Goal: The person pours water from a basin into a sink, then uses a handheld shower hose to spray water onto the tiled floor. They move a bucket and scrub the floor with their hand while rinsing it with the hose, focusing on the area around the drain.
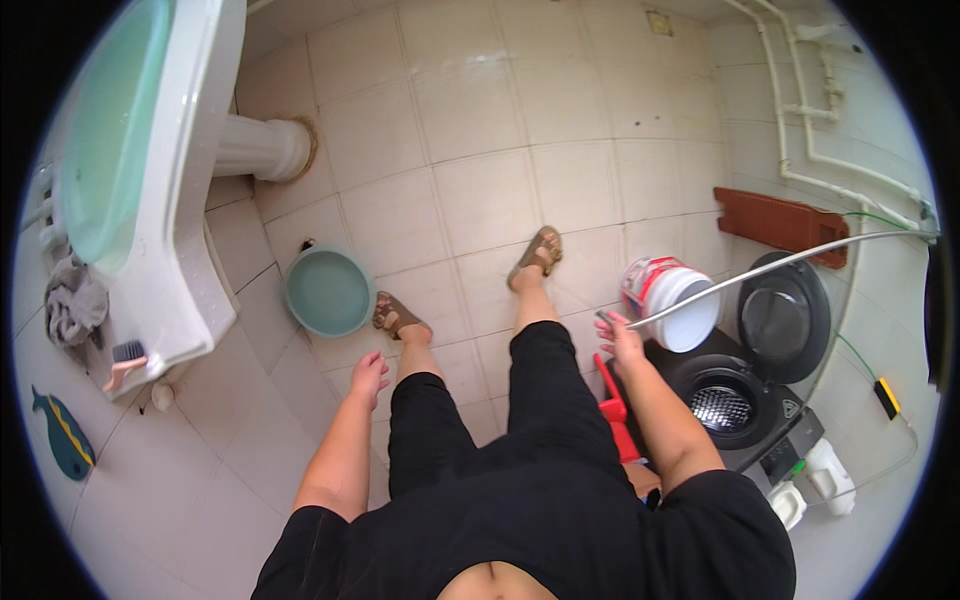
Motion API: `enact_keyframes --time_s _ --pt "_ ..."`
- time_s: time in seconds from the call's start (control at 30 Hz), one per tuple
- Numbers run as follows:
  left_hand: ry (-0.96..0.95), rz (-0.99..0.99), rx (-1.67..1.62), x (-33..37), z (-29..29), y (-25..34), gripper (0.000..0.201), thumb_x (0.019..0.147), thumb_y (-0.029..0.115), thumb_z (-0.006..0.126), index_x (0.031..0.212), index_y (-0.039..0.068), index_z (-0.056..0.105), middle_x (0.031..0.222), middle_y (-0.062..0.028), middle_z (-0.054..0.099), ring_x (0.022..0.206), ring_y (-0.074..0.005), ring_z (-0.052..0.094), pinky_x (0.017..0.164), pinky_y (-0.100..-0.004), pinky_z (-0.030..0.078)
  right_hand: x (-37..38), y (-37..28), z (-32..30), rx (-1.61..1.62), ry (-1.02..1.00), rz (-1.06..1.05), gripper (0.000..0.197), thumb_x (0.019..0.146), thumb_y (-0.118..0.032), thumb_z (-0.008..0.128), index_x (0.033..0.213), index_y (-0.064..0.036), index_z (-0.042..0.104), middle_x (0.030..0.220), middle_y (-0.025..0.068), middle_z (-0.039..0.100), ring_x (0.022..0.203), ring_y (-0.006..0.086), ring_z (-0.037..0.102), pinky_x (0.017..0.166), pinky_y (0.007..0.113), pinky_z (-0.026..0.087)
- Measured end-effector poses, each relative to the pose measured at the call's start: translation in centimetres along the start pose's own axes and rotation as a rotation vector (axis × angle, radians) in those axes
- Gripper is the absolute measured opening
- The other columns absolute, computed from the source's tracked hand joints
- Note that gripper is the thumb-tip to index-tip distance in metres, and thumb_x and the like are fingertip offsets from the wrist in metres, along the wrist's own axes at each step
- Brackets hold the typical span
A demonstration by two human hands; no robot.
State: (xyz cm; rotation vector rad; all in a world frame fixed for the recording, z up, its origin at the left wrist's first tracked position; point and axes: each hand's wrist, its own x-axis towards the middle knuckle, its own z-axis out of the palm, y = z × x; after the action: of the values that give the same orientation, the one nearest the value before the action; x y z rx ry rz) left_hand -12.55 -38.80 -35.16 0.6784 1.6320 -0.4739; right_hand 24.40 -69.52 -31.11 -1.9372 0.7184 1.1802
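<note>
The pale grey hose (790, 259) runs from the right wall (880, 300) toward the left in a long shallow arc, passing over the white and red bucket (668, 300) and in front of the round dark lid (785, 315), and its free end is in the right hand (626, 343). That hand is closed around the hose close to its tip, with the short end piece poking out past the fingers; whether the thumb presses on it is too small to tell. The left hand (369, 376) hangs free near the green basin (330, 291), its fingers loosely curled and apparently around nothing. The hose looks slim and light, bendy but springy enough to keep its arc between wall and hand, so it will probably tug a little toward the wall when drawn farther left. Its smooth surface would likely turn slippery when wet, and it seems hard to damage short of a sharp kink. The best hold is just behind the tip, where a full wrap of the fingers steers the end; a grip farther along would leave the tip swinging. Some slack kept high would help it clear the bucket's rim and the lid at the right.
</note>
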Motion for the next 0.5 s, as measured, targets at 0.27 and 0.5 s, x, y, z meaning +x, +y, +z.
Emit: enact_keyframes --time_s 0.27,0.5 --pt "0.101 -0.245 -0.822 19.7 -1.3 -5.3 0.057 0.086 0.023 0.043 0.131 0.008 0.012 0.129 -0.0158 0.027 0.113 -0.0346 0.036 0.091 -0.0460 0.035 5.8 -0.5 2.5 0.127 0.058 -0.109 0.035 0.087 -0.026 0.039 0.117 -0.0099 0.042 0.095 0.0041 0.059 0.080 0.0096 0.053 0.064 0.023 0.041" --pt "0.324 -0.318 -1.530 34.8 -1.8 -10.2 0.065 0.085 0.036 0.040 0.129 -0.002 0.009 0.130 -0.0174 0.024 0.114 -0.0360 0.033 0.096 -0.0470 0.030 9.3 -2.9 0.8 0.135 0.066 -0.261 0.040 0.086 -0.026 0.041 0.119 -0.0037 0.040 0.093 0.0072 0.060 0.085 0.0139 0.055 0.067 0.023 0.044"
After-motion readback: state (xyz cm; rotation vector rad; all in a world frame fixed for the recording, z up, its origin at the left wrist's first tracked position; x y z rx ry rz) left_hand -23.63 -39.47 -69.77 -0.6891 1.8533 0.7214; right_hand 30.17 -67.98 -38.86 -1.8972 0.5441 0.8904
